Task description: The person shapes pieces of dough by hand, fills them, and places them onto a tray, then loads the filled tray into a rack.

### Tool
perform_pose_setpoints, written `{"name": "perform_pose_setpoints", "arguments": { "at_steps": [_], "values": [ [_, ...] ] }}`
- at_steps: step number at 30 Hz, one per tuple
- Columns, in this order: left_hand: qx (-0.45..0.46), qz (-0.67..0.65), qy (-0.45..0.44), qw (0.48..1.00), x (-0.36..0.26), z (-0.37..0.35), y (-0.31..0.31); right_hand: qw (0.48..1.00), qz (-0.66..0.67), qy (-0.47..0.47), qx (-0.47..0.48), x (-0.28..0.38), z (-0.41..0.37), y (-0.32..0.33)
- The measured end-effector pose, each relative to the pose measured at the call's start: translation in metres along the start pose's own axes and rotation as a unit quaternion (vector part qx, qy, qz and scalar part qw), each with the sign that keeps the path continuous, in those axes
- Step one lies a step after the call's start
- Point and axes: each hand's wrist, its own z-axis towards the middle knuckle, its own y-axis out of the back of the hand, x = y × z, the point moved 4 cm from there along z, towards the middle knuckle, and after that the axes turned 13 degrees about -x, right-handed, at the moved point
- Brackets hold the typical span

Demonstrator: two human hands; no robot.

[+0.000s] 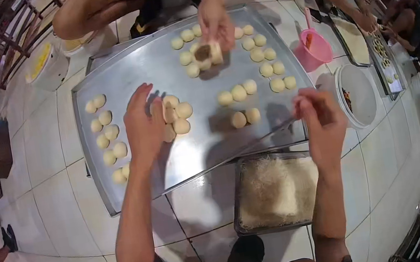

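Note:
My left hand (145, 122) is over the left half of a large metal tray (123, 79), its fingers stretched out beside a cluster of pale dough balls (180, 112). It appears to touch the nearest balls and partly hides them. At the tray's right corner is my right hand (324, 117), with fingers curled and pressed together; whether anything is in them is hidden. More dough balls (105, 130) line the left side, and others (238, 93) sit right of centre. Across the tray, a co-worker's hand (217, 24) holds a pale piece with a dark brown filling (204, 54).
A smaller pan (241, 220) with a pale, fibrous layer lies on the tiled floor (213, 247) before me. At right stand a pink pitcher (313, 50) and a white bucket (362, 97). Other people crouch by more trays (385, 65). A white tub (50, 71) stands at upper left.

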Motion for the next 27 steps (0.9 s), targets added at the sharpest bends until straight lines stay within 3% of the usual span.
{"name": "perform_pose_setpoints", "arguments": {
  "at_steps": [1, 3, 4, 6, 7, 11, 12, 16, 18, 20, 24, 26, 27],
  "values": [
    [-0.022, -0.010, -0.003, 1.000, -0.017, -0.007, -0.002, 0.999, -0.036, -0.013, -0.023, -0.015, 0.024, 0.006],
    [0.076, -0.054, -0.024, 0.995, -0.043, -0.023, -0.035, 0.989, -0.126, 0.045, 0.059, -0.065, 0.060, -0.006],
    [0.107, -0.081, -0.011, 0.991, -0.046, -0.030, -0.056, 0.989, -0.127, 0.045, 0.057, -0.083, 0.068, -0.017],
    [0.108, -0.075, -0.081, 0.988, -0.035, -0.036, -0.100, 0.964, -0.195, 0.090, 0.160, -0.114, 0.072, -0.049],
    [0.108, -0.075, -0.081, 0.988, -0.032, -0.037, -0.114, 0.963, -0.194, 0.089, 0.161, -0.126, 0.074, -0.058],
    [0.192, 0.074, -0.137, 0.969, -0.027, -0.043, -0.162, 0.901, -0.299, 0.257, 0.180, -0.154, 0.078, -0.082],
    [0.194, 0.072, -0.137, 0.969, -0.028, -0.042, -0.164, 0.901, -0.301, 0.256, 0.179, -0.150, 0.078, -0.082],
    [0.220, -0.012, 0.000, 0.975, -0.019, -0.033, -0.163, 0.939, -0.241, 0.076, 0.232, -0.136, 0.079, -0.080],
    [0.153, -0.065, -0.008, 0.986, -0.018, -0.033, -0.147, 0.932, -0.254, 0.098, 0.239, -0.141, 0.079, -0.095],
    [0.142, -0.036, -0.018, 0.989, -0.001, -0.030, -0.143, 0.915, -0.275, 0.147, 0.256, -0.145, 0.079, -0.117],
    [0.126, 0.026, -0.078, 0.989, -0.028, -0.024, -0.142, 0.916, -0.269, 0.230, 0.191, -0.148, 0.083, -0.093],
    [0.101, 0.080, -0.111, 0.985, -0.042, -0.023, -0.130, 0.945, -0.177, 0.260, 0.084, -0.137, 0.098, -0.057],
    [0.099, -0.020, -0.136, 0.986, -0.047, -0.025, -0.134, 0.951, -0.234, 0.199, 0.046, -0.125, 0.106, -0.039]
  ]
}}
